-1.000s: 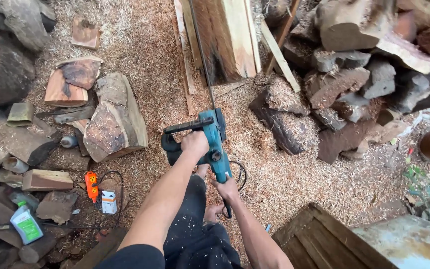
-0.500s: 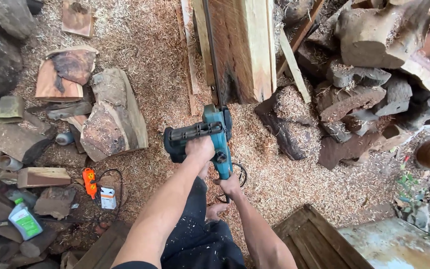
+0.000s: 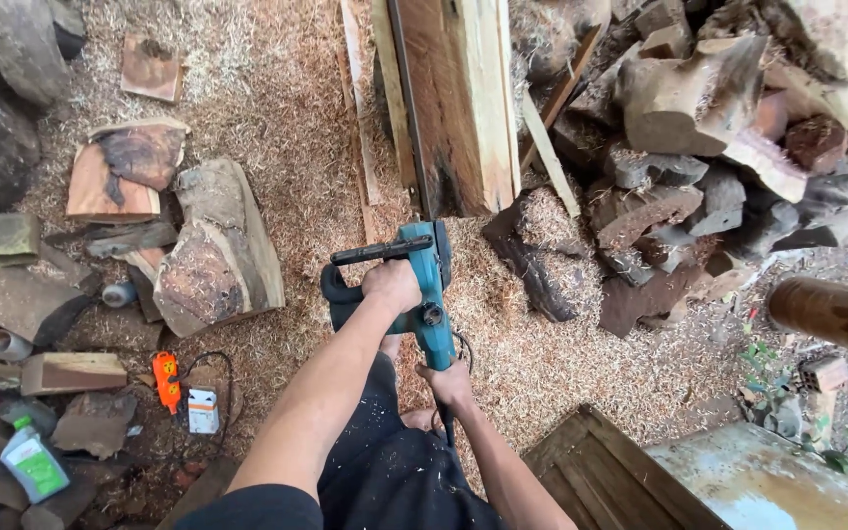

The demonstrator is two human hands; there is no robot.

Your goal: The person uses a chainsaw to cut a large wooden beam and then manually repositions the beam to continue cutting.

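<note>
A small orange tool point(image 3: 166, 381) lay on the ground far to the left, by a green-capped bottle point(image 3: 33, 461). Next came a big rough log chunk point(image 3: 216, 251). In the middle, the left hand point(image 3: 393, 285) was wrapped tight around the black front handle of the saw point(image 3: 422, 285). The saw was blue-green, dusty, with a thin blade running up into the tall wooden slab point(image 3: 453, 98). The right hand point(image 3: 447, 383) was closed around the saw's back grip, lower down. Cut wood pieces point(image 3: 699, 147) were piled on the right, with sawdust point(image 3: 277, 108) everywhere.
</note>
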